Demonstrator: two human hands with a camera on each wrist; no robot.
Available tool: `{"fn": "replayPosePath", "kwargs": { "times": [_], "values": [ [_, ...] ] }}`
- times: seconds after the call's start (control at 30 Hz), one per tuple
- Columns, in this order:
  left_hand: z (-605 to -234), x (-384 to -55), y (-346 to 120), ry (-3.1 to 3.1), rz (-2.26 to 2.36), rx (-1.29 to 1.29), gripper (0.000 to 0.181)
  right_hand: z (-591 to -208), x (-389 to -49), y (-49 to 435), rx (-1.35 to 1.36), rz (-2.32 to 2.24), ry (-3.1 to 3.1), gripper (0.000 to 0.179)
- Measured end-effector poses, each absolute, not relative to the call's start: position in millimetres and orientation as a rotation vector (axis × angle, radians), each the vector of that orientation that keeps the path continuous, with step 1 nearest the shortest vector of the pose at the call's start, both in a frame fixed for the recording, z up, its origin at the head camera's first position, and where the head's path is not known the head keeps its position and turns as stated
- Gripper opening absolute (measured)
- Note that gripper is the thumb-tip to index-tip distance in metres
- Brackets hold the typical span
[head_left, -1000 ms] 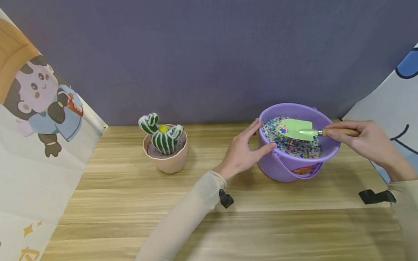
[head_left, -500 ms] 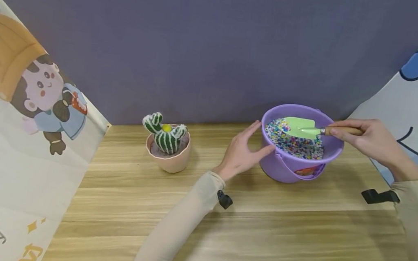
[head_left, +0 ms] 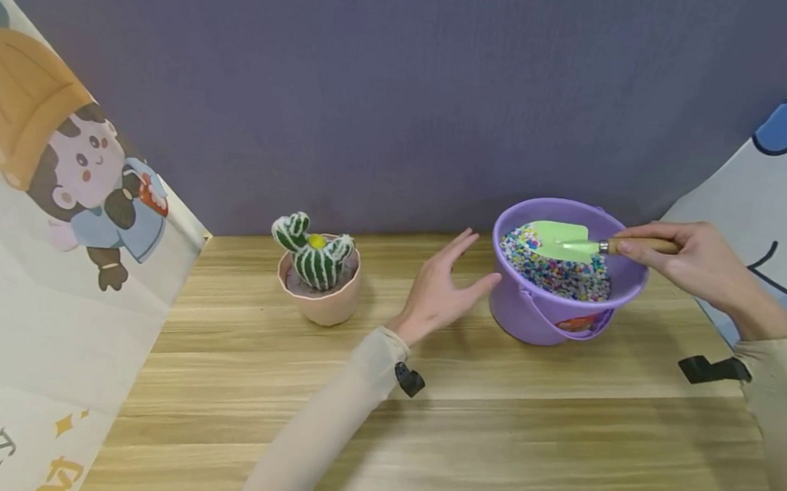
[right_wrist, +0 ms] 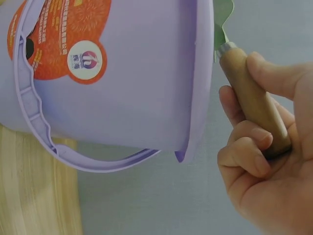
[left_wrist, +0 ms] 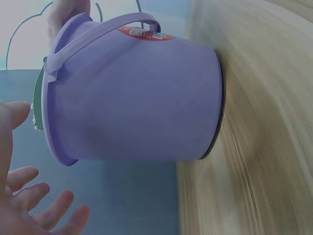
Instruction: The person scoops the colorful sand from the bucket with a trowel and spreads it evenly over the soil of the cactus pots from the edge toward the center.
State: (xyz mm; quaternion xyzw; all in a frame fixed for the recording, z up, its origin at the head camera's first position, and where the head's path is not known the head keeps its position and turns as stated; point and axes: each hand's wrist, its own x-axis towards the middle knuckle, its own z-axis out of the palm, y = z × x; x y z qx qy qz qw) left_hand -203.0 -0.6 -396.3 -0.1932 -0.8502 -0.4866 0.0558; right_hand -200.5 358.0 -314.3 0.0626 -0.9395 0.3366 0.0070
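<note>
My right hand (head_left: 700, 262) grips the wooden handle (right_wrist: 257, 98) of a small garden trowel, its fingers curled round it. The trowel's green blade (head_left: 563, 241) lies level over the purple bucket (head_left: 533, 318), with some colourful beads on its tip. Small multicoloured beads (head_left: 564, 278) fill part of the bucket. My left hand (head_left: 434, 291) is apart from the bucket's left side, thumb and fingers spread, holding nothing. In the left wrist view its fingers are open beside the bucket's rim (left_wrist: 46, 112).
A knitted cactus (head_left: 316, 265) in a pale pink pot (head_left: 326, 307) stands on the wooden table (head_left: 488, 453), left of my left hand. A dark grey panel (head_left: 377, 105) rises behind the table. White printed panels flank both sides. The bucket's handle (right_wrist: 102, 166) hangs down at its front.
My left hand has let go of the bucket's rim and moved slightly left. The trowel has stayed over the bucket in my right hand. The view has shifted a little.
</note>
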Motion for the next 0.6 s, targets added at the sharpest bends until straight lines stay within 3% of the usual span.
{"fn": "replayPosePath", "kwargs": {
  "times": [0.6],
  "values": [
    [-397,-194,-30,-2.56,-1.483,-0.54,0.077,-308,-197,341,0.214,1.11,-2.959,0.042]
  ]
}}
